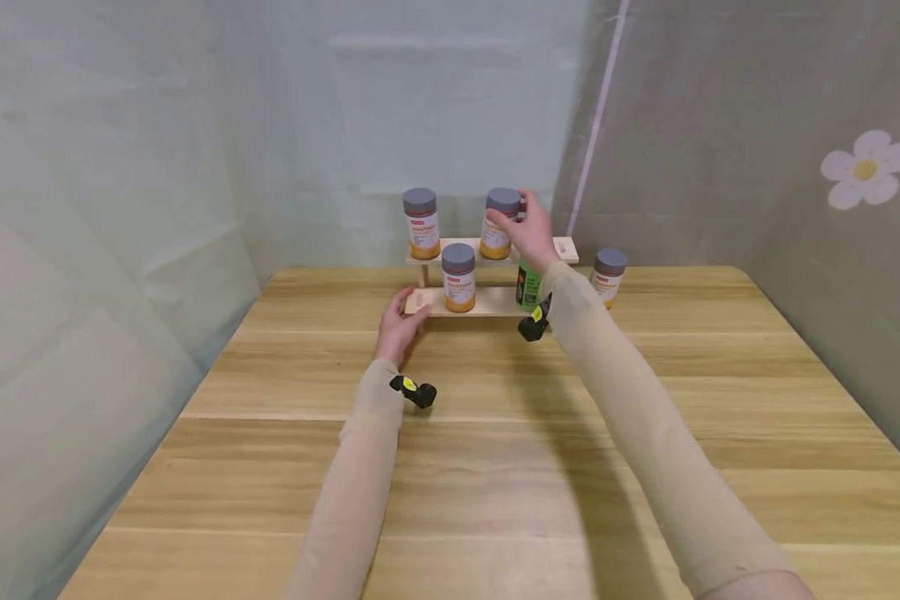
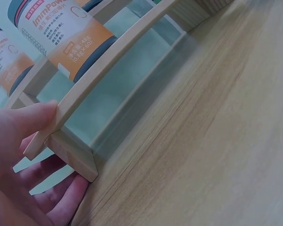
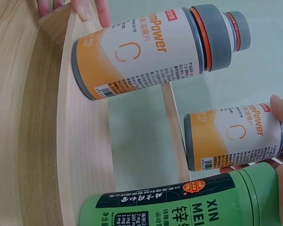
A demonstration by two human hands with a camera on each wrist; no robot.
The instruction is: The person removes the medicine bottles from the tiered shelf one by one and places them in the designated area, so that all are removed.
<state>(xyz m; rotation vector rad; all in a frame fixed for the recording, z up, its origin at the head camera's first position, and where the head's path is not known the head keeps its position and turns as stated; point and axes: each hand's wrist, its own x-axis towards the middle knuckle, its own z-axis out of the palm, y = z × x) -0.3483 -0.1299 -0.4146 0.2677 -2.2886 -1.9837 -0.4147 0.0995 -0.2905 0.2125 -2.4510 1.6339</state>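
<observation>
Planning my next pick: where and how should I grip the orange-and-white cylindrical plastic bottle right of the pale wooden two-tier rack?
The bottle is probably best gripped by its round grey cap, from above and the right, thumb and fingers on opposite sides: it stands upright, cap uppermost, with the rack close on its left.

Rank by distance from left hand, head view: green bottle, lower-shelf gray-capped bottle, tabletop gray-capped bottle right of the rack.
1. Lower-shelf gray-capped bottle: just right of the left hand.
2. Green bottle: farther right, same level of the wooden rack.
3. Tabletop gray-capped bottle: farthest right, beyond the rack's right end.
</observation>
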